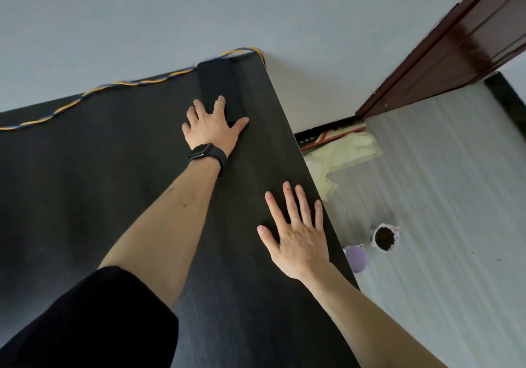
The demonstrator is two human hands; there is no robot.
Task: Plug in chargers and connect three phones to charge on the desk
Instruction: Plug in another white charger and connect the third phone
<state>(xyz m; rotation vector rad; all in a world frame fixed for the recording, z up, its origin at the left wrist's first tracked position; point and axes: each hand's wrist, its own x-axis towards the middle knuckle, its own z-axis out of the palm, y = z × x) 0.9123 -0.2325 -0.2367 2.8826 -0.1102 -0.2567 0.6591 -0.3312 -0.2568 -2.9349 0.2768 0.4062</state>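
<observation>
We lay our left hand [212,125], fingers [219,103] spread, on the phone [217,83] at the worktop's [113,168] far right corner, our right hand [299,239] flat, straight-fingered, by its right edge.

— How many phones on the bench [99,182]?
— One black phone [219,83].
— Only one bench?
— One.
— Cables?
— One twisted yellow-and-blue cable [113,86].
— Hands?
— Two: the left hand [212,125] and the right hand [299,236]. One black watch [206,153] and one ring [220,103], both on the left.
— And on the floor [441,168]?
— Two small pots: one soil pot [384,238] and one purple pot [355,256]. One pale yellow cloth [341,154].
— Anything else to count?
— One dark wooden door [455,54].
</observation>
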